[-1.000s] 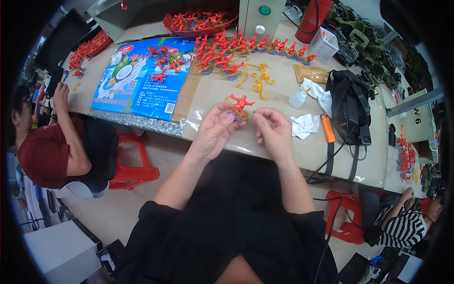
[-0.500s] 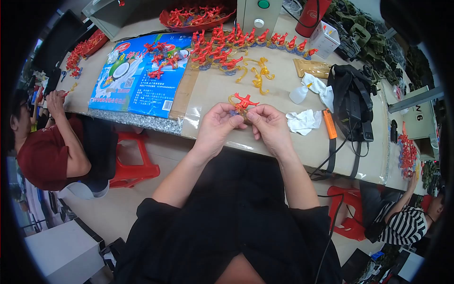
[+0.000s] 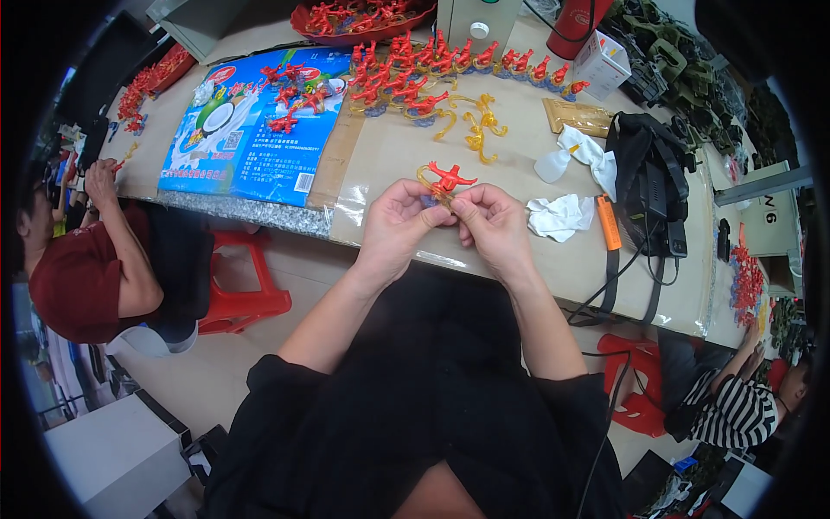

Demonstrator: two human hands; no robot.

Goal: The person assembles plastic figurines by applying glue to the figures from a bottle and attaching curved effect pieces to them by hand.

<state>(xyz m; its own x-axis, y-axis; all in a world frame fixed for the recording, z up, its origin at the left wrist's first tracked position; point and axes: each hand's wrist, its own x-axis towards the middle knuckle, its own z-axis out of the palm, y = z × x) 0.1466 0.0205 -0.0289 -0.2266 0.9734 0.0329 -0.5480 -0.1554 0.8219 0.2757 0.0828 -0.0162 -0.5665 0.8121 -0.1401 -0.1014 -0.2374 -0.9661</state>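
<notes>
Between my two hands, above the table's near edge, is a small red figurine [image 3: 450,177] with a yellow curved piece at its side and a bluish base. My left hand [image 3: 399,222] pinches it from the left, thumb and fingers at the base. From the right, my right hand [image 3: 489,223] closes its thumb and fingers on the same base. The fingertips hide most of the lower part. Beyond my hands lie several loose yellow curved pieces [image 3: 477,136], beside rows of standing red figurines [image 3: 399,82] on bluish bases.
A blue printed cardboard sheet [image 3: 259,164] carries more figurines at left. A red tray [image 3: 363,35] of figurines stands behind. On the right are a white squeeze bottle [image 3: 551,166], crumpled tissue [image 3: 560,216], an orange-handled tool [image 3: 609,227] and a black bag [image 3: 644,173]. Co-workers sit at both sides.
My hands stay on the figurine with nearly the same grip. The view has shifted slightly. At far right, the co-worker's hands have moved a little.
</notes>
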